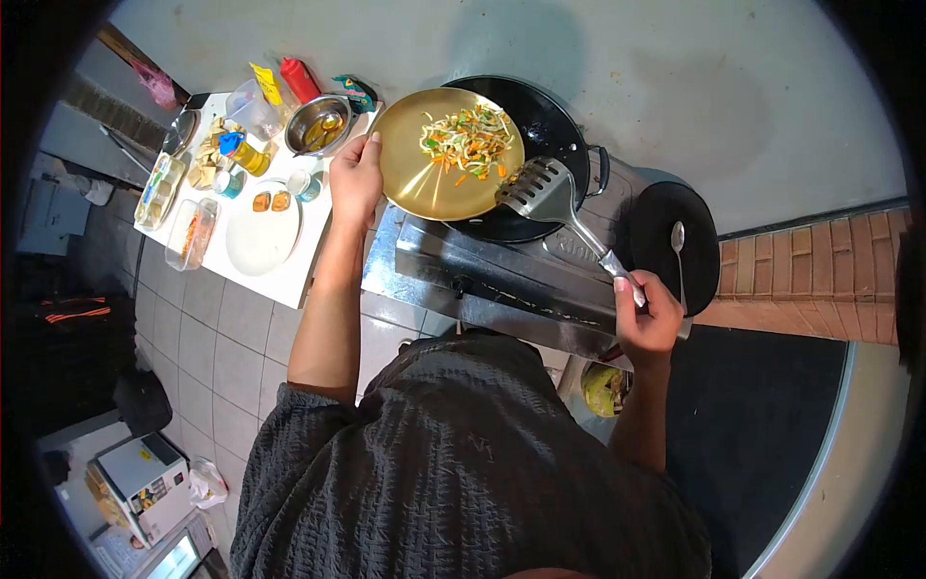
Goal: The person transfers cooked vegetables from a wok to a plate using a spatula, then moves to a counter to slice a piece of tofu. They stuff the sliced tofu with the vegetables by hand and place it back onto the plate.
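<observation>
My left hand (356,180) grips the left rim of a round gold plate (405,125), holding it over the black wok (555,116) on the stove. Noodles mixed with chopped vegetables (470,138) lie toward the plate's far right side. In my right hand (648,317) is the handle of a slotted metal spatula (542,189). Its slotted head overlaps the lower right rim of the plate, close to the food. Most of the wok's left side is hidden behind the plate.
Left of the stove (463,261), a white table (289,275) holds a white plate (260,236) with two browned pieces, a metal bowl (319,125), a red bottle (300,81) and several containers. On the right, a spoon (678,239) rests on a black lid (651,217), beside a brick ledge (801,273).
</observation>
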Tool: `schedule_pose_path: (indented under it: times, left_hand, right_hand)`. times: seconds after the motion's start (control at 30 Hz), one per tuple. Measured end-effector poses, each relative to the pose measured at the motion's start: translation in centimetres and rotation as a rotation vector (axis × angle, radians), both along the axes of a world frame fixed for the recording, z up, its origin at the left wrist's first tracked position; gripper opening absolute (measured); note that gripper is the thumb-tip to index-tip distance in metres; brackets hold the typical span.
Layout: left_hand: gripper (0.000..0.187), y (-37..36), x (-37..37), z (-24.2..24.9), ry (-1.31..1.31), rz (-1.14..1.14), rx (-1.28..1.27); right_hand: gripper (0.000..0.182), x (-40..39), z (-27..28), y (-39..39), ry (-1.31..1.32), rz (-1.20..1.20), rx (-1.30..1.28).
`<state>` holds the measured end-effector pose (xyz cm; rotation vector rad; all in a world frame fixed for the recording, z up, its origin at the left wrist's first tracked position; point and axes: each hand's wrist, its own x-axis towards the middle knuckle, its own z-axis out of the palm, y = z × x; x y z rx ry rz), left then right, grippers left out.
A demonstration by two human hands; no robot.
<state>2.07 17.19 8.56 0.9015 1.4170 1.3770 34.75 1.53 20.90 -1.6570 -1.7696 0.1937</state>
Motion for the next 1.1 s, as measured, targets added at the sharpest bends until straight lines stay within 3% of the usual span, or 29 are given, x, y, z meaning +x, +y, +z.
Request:
schedule_pose_path:
  times: [0.27, 0.47, 0.67, 0.73, 0.83, 1.0, 1.1]
  left_hand:
    - [0.026, -1.3, 1.7, 1.1, -0.126, 0.027, 0.01]
    - [0.026, -1.7, 1.7, 0.3, -0.196, 0.035, -0.015]
    - [0.027, -2.9, -0.8, -0.8, -0.154, 0.137, 0.001]
    - [0.027, -3.5, -2.1, -0.1, -0.032, 0.218, 0.0]
    - [0.029, -4.4, -3.2, 1.0, -0.071, 0.263, 0.033]
    - [0.03, -6.7, -3.2, 2.9, -0.057, 0.334, -0.079]
    - [0.031, -7.6, -3.8, 1.0, -0.088, 0.374, -0.056]
  right_hand:
    - [0.011, -0.1, -0.3, 1.3, -0.002, -0.013, 0.093]
    - [0.011, 0.5, -1.5, 1.2, 0.028, 0.003, 0.022]
    - [0.018, 1.0, -5.7, 1.3, 0.336, -0.132, -0.164]
    - [0.018, -0.1, -6.4, 1.7, 0.311, -0.135, -0.139]
    - [0.019, -1.1, -7.5, 2.6, 0.079, -0.105, -0.22]
    - [0.035, -3.2, -8.5, 3.6, 0.116, -0.062, -0.345]
    - [0.039, -3.9, -8.7, 3.5, 0.071, -0.028, -0.389]
